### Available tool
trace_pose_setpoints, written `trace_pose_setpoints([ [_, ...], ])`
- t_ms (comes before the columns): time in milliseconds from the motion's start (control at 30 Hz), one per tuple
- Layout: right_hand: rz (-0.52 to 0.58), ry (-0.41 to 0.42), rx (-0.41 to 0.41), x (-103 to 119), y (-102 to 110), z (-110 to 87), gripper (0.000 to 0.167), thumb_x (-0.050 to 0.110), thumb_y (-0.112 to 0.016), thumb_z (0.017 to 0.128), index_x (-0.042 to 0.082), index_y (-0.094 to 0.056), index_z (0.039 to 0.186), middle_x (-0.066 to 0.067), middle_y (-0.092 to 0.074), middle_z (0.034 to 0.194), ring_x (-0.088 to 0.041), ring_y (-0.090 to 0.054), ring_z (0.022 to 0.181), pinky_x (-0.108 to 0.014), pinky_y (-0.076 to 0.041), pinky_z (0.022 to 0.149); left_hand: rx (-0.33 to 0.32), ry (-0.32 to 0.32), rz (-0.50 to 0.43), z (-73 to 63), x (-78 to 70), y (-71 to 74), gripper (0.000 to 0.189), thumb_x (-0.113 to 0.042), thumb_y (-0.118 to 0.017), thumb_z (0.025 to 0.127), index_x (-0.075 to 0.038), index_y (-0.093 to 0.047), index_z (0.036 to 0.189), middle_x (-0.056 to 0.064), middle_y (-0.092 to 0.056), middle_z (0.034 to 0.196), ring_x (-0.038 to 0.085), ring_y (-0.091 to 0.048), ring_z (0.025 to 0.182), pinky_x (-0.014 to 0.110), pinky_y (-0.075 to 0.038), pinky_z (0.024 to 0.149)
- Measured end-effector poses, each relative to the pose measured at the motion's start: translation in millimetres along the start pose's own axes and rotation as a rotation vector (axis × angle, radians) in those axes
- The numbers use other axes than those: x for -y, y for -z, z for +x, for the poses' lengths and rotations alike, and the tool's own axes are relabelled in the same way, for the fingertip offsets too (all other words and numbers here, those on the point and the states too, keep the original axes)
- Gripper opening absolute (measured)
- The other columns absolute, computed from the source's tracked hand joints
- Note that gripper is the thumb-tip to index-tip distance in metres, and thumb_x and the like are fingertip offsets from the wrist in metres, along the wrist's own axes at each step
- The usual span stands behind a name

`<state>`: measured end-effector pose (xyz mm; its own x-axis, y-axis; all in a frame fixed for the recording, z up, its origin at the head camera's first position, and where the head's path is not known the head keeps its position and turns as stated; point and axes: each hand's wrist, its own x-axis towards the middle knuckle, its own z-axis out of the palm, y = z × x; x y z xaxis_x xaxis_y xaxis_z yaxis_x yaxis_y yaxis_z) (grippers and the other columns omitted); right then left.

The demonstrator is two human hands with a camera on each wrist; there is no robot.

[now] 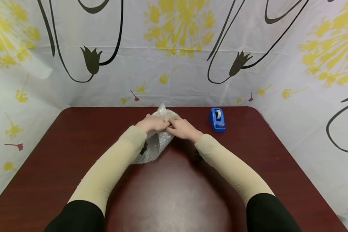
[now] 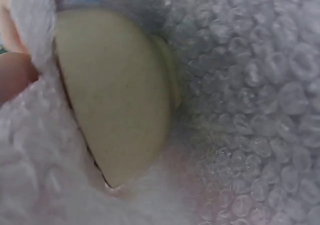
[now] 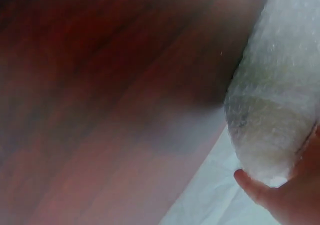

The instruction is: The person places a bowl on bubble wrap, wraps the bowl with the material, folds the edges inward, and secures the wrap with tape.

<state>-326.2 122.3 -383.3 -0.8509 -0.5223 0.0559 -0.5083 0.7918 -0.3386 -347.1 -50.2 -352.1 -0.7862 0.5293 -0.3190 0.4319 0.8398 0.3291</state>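
A sheet of bubble wrap (image 1: 154, 149) lies near the far edge of the table, partly folded over a bowl. In the left wrist view the bowl (image 2: 112, 95) shows pale green, with a dark rim line and a small foot, tipped on its side within the wrap. My left hand (image 1: 153, 123) pinches the folded wrap from the left, its fingertips at the wrap's edge. From the right, my right hand (image 1: 183, 128) holds the wrapped bundle, its thumb (image 3: 255, 189) against the covered end in the right wrist view. Both hands meet over the top of the bundle.
A blue tape dispenser (image 1: 217, 120) with a roll of tape stands right of the hands. The dark red table (image 1: 168, 193) reaches back to a white patterned curtain (image 1: 162, 64), which also hangs at both sides.
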Motion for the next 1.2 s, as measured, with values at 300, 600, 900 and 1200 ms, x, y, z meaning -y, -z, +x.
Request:
trace_pose_setpoints([
  [300, -0.115, -0.077, 0.198, 7, 13, 3.1, 0.051, 0.05, -0.034, 0.102, 0.02, -0.061, 0.134, -0.008, -0.057, 0.135, -0.033, -0.033, 0.137, -0.058, -0.031, 0.104, 0.032, -0.08, -0.333, -5.3, 16.2, 20.3, 0.047, -0.035, -0.039, 0.104, -0.004, -0.056, 0.135, 0.015, -0.05, 0.139, 0.03, -0.045, 0.128, 0.045, -0.037, 0.103],
  [600, -0.116, -0.131, 0.25, -4, 11, -4.2, 0.053, 0.049, -0.032, 0.102, 0.017, -0.064, 0.13, -0.008, -0.059, 0.133, -0.033, -0.033, 0.137, -0.052, -0.034, 0.104, 0.064, -0.22, -0.202, -47.0, 36.3, 44.1, 0.045, -0.022, -0.039, 0.104, -0.014, -0.042, 0.149, 0.01, -0.037, 0.152, 0.03, -0.033, 0.139, 0.048, -0.03, 0.109],
  [900, -0.097, -0.032, 0.365, -4, 24, -0.6, 0.059, 0.044, -0.037, 0.093, 0.007, -0.06, 0.133, -0.011, -0.053, 0.139, -0.034, -0.033, 0.136, -0.042, -0.03, 0.108, -0.036, -0.194, 0.153, -109.2, 74.2, 19.1, 0.082, 0.007, -0.061, 0.086, -0.025, -0.029, 0.154, 0.016, -0.024, 0.157, 0.037, -0.022, 0.143, 0.058, -0.027, 0.107],
  [1200, -0.136, 0.026, 0.476, 9, 29, 12.6, 0.071, 0.033, -0.061, 0.082, 0.003, -0.045, 0.144, -0.014, -0.057, 0.132, -0.03, -0.037, 0.128, -0.035, -0.034, 0.103, -0.279, -0.295, 0.605, -125.2, 92.5, -9.6, 0.089, 0.01, -0.066, 0.082, -0.038, -0.035, 0.15, 0.007, -0.027, 0.157, 0.031, -0.034, 0.139, 0.061, -0.028, 0.106],
])
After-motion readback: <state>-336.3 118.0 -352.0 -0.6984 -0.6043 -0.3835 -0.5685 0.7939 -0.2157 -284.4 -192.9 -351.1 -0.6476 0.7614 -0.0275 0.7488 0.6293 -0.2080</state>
